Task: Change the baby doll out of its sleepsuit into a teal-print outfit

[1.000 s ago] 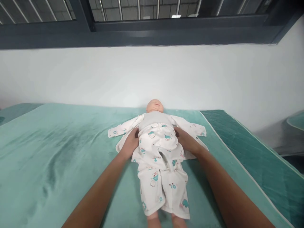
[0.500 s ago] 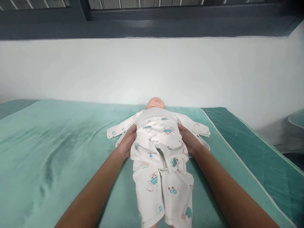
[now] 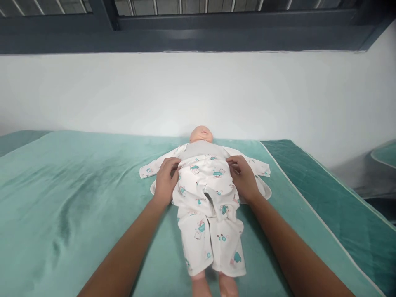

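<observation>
A baby doll (image 3: 201, 134) lies on its back with its head toward the wall. White printed baby pants (image 3: 206, 181) cover it from the belly down, and its feet stick out of the leg openings. My left hand (image 3: 168, 178) has its fingers curled on the waistband at the left side. At the opposite side, my right hand (image 3: 243, 176) grips the waistband with thumb and fingers. Both fingertips are partly hidden by the cloth. A white printed long-sleeved baby shirt (image 3: 260, 166) lies spread under the doll, its front open. Plain light cloth (image 3: 202, 149) covers the chest.
The doll lies on a light green bedsheet (image 3: 77, 206) with a few wrinkles. Darker green quilted cloth (image 3: 334, 194) runs along the right. Behind stands a white wall (image 3: 198, 90) below a dark window frame (image 3: 198, 37). A green rounded edge (image 3: 385, 154) shows at far right.
My hands have shifted from low at the doll's sides up onto the waistband, fingers more curled over it. The pants' legs sit higher in view, and more of the doll's lower legs shows.
</observation>
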Tool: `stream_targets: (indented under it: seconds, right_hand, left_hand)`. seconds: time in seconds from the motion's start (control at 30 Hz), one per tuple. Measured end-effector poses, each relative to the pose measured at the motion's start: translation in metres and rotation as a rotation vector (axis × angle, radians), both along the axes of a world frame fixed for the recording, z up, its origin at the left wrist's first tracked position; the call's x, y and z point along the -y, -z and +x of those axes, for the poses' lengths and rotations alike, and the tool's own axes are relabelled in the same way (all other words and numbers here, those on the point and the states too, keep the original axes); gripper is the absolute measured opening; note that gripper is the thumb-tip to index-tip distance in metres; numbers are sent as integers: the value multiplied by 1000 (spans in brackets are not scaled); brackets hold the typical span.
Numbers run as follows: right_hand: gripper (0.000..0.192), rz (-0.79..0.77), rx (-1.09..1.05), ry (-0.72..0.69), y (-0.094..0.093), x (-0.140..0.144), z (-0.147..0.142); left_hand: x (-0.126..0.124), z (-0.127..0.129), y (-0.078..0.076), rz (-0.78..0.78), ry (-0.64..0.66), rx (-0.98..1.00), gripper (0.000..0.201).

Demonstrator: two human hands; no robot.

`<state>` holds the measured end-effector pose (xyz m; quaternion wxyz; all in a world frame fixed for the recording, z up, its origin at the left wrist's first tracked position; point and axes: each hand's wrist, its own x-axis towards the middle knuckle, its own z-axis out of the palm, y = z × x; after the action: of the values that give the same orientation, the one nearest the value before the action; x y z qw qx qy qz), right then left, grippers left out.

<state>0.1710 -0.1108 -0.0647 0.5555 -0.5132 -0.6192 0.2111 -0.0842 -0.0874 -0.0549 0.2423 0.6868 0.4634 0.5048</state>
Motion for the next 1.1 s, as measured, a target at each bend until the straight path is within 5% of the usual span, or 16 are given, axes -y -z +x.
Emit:
stream_targets:
  seconds: [0.2, 0.47, 0.7, 0.8, 0.97, 1.1]
  right_hand:
    - [21, -47, 25, -177, -16, -2, 5]
    - [24, -185, 245, -408, -42, -22, 12]
    - [30, -293, 264, -363, -48, -40, 5]
    - [32, -335, 129, -283, -40, -56, 0]
    - [38, -422, -251, -349, -26, -70, -6]
    - [38, -415, -193, -229, -22, -65, -6]
  left_hand:
    - [-6, -2, -12, 83, 109, -103, 12]
    - [-13, -7, -17, -189, 362, 0, 13]
    - [-11, -9, -29, -250, 473, -86, 23]
    - [-15, -9, -27, -246, 369, -93, 24]
    - [-41, 2, -22, -284, 89, 32, 24]
    - [-62, 18, -20, -241, 32, 49, 21]
